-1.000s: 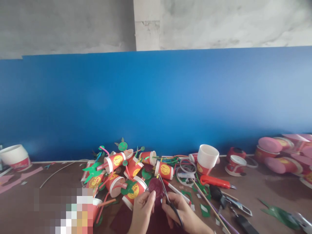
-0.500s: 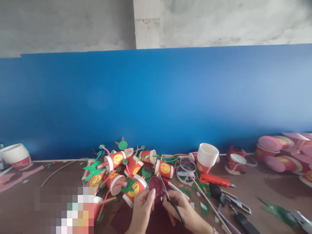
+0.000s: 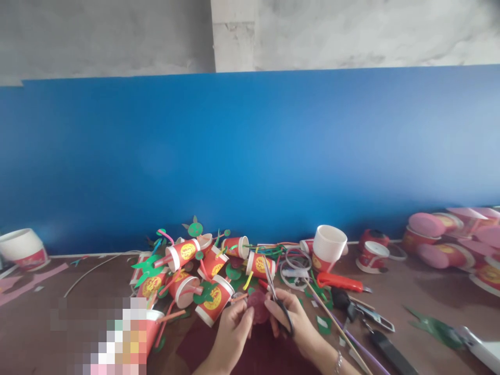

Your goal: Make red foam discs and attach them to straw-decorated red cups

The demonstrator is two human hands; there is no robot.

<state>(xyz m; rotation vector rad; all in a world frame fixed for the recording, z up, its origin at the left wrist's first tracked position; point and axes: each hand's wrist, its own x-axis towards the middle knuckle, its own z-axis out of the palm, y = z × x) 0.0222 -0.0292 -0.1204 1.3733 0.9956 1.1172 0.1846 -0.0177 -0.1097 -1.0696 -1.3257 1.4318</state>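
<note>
A round dark red paper disc [image 3: 258, 307] is pinched between the thumb and fingers of my left hand [image 3: 233, 328]. My right hand [image 3: 291, 317] is closed around the black-handled scissors [image 3: 282, 303], whose blades point up and away from me. The fingertips of that hand reach the right edge of the disc; whether they grip it too I cannot tell. A sheet of dark red paper [image 3: 195, 341] lies beneath my hands. Just beyond them are several red paper cups [image 3: 213, 302] with yellow prints, some fitted with straws and green paper leaves.
White-and-red cups [image 3: 329, 245] stand at the back. To the right lie an orange utility knife [image 3: 339, 282], keys with a black fob [image 3: 386, 349], a wooden stick [image 3: 332, 317] and green-bladed cutters [image 3: 437, 328]. Pink-topped cups [image 3: 427, 226] crowd the far right. A blue panel [image 3: 250, 156] rises behind.
The scissor blades have lifted away from the disc's edge and point more upright. The disc has shifted slightly right and turned, and my right hand's fingers have come up to its edge.
</note>
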